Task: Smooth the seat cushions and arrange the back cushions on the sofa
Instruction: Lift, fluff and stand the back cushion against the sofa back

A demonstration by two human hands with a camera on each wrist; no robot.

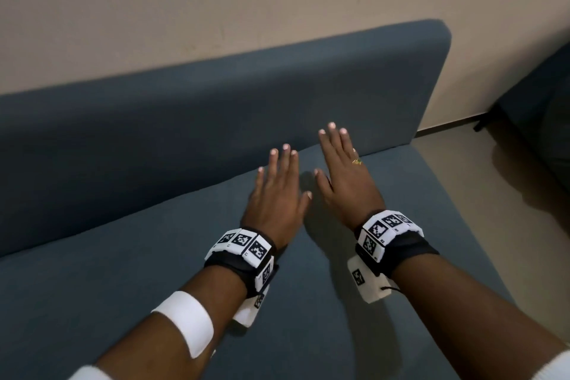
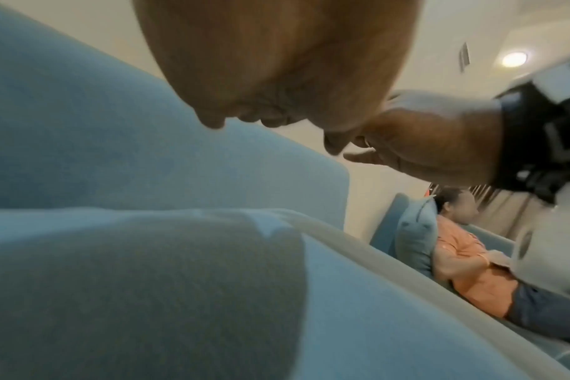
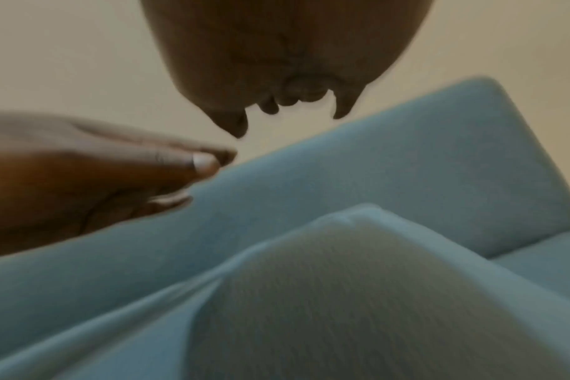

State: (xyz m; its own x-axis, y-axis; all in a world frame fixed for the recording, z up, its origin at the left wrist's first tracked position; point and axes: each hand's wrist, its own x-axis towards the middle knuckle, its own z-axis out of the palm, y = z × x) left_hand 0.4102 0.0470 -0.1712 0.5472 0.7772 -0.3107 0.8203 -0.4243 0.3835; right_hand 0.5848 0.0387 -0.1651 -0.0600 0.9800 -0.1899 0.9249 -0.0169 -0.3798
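The blue sofa fills the head view, with its seat cushion (image 1: 154, 271) in front and its backrest (image 1: 216, 108) against the wall. My left hand (image 1: 277, 182) and right hand (image 1: 342, 163) are side by side, palms down, over the right part of the seat near the backrest. All fingers are straight and spread, and neither hand holds anything. Shadows lie on the fabric under both hands. In the left wrist view, my left hand's palm (image 2: 277, 64) is a little above the seat (image 2: 147, 295). In the right wrist view, my right hand (image 3: 283, 51) is likewise above the seat (image 3: 342, 295). No loose back cushion shows on this sofa.
The sofa's right end meets bare floor (image 1: 462, 163). A second blue sofa (image 1: 539, 95) stands at the far right. The left wrist view shows a person in an orange shirt (image 2: 466, 257) sitting on it against a blue cushion (image 2: 417, 239). A beige wall runs behind.
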